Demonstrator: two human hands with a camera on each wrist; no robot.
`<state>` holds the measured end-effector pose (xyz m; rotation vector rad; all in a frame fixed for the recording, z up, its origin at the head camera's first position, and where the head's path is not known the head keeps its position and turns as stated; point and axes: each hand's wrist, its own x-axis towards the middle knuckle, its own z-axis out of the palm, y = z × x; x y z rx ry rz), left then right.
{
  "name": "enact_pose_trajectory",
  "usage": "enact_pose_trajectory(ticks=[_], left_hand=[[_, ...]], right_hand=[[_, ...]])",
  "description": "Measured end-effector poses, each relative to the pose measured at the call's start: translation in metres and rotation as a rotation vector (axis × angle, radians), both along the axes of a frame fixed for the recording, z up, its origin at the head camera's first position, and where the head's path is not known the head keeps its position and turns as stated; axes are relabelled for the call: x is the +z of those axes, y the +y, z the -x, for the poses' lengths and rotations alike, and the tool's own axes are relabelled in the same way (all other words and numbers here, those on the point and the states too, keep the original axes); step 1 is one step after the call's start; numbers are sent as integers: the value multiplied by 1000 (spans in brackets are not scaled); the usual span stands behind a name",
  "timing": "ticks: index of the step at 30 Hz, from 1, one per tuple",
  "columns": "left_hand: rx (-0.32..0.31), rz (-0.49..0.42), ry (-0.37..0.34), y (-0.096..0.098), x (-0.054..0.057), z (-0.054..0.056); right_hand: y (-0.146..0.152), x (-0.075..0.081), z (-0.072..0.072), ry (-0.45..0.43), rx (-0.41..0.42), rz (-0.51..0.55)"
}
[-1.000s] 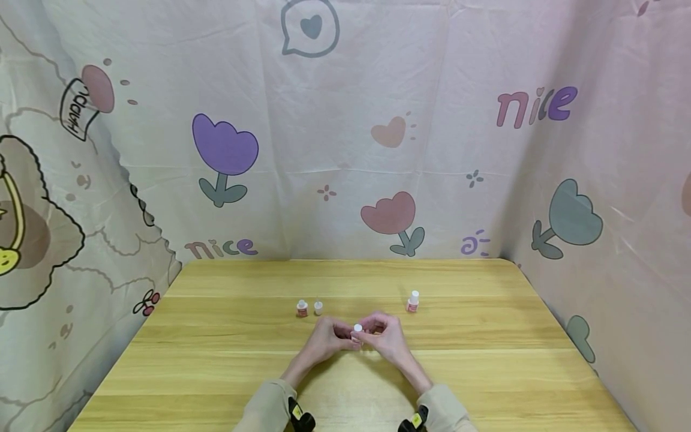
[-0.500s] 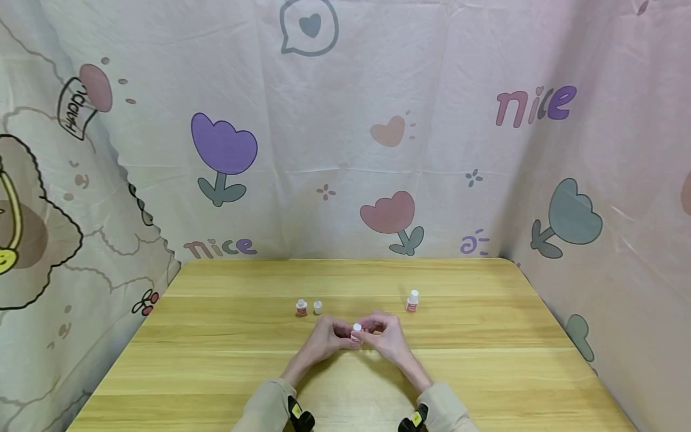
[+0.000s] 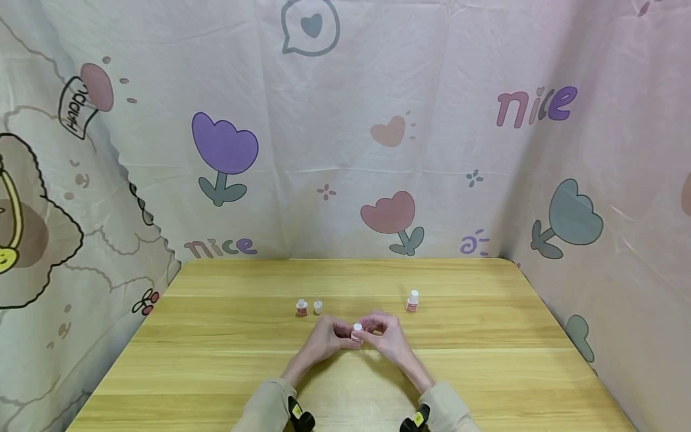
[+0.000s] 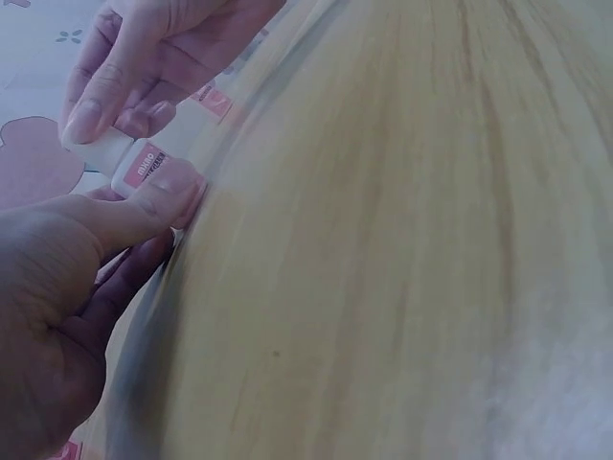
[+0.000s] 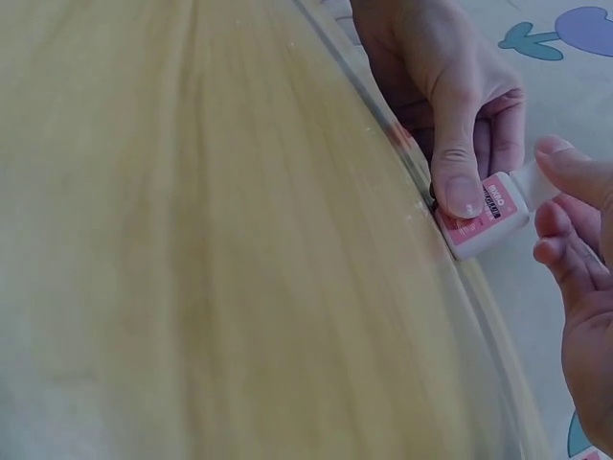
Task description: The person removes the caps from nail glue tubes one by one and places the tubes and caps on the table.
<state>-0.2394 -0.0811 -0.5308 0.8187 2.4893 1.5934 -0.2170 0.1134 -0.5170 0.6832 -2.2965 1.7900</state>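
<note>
Between the two hands stands a small white bottle point(image 5: 490, 213) with a pink label and a white cap point(image 4: 99, 151). My left hand point(image 3: 327, 336) grips the bottle's body, the thumb pressed over the label in both wrist views. The thumb and fingers of my right hand point(image 3: 387, 338) pinch the cap at the top. In the head view the bottle is upright close over the wooden table, partly hidden by the fingers.
Beyond the left hand stand a similar bottle point(image 3: 302, 309) with a narrow white top and, beside it, a loose white cap point(image 3: 318, 308) with a thin tip pointing up. A capped bottle point(image 3: 412, 301) stands farther right on the wooden table point(image 3: 216, 336). A printed curtain point(image 3: 324, 120) hangs behind.
</note>
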Motion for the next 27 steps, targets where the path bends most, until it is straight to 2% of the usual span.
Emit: enact_pose_trajectory(ticks=[4, 7, 12, 18, 24, 27], left_hand=[[10, 1, 13, 1, 0, 0], [11, -5, 21, 1, 0, 0], [14, -17, 21, 1, 0, 0], [12, -25, 11, 1, 0, -1], [12, -23, 5, 1, 2, -2], [14, -20, 1, 1, 2, -2]], right_hand=[[-1, 16, -8, -47, -19, 5], [-2, 27, -13, -50, -26, 6], [-3, 30, -14, -18, -15, 20], [-3, 23, -11, 56, -11, 20], [-1, 0, 3, 190, 8, 24], [1, -7, 7, 211, 21, 26]])
